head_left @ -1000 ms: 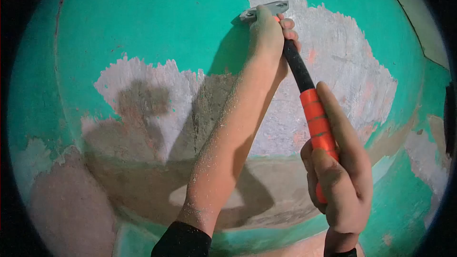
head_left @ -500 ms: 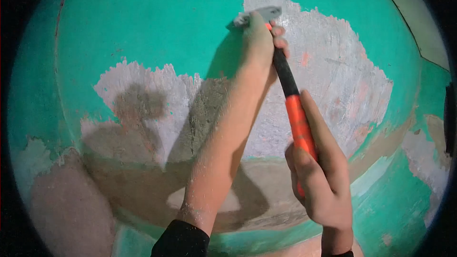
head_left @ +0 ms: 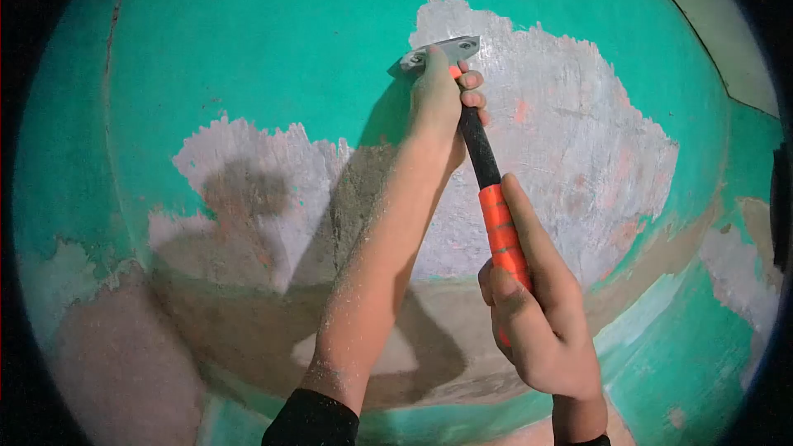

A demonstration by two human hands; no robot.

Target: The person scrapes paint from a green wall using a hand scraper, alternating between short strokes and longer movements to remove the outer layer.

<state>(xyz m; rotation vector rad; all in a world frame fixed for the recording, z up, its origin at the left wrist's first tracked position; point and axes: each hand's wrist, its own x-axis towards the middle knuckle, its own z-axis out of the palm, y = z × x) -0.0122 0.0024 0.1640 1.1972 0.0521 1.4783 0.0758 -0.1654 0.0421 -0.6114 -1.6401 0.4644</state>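
A scraper with a flat metal head (head_left: 450,49), a black shaft (head_left: 481,144) and an orange-red grip (head_left: 502,227) lies slantwise across the view. Its blade rests against a green painted wall (head_left: 264,33), at the left edge of a bare greyish patch (head_left: 570,140). My left hand (head_left: 446,95) is wrapped round the shaft just below the head, thumb on the metal. Lower down, my right hand (head_left: 541,314) holds the orange grip, with its index finger stretched along it.
A second bare patch (head_left: 273,157) shows on the left, partly under the shadows of a head and arms. Below runs a brownish band (head_left: 248,322). Pale panels (head_left: 710,25) with dark seams are at the upper right.
The scraper head and both hands have moved a little down and left in the view. Both hands have kept their hold, and the head now looks sharper.
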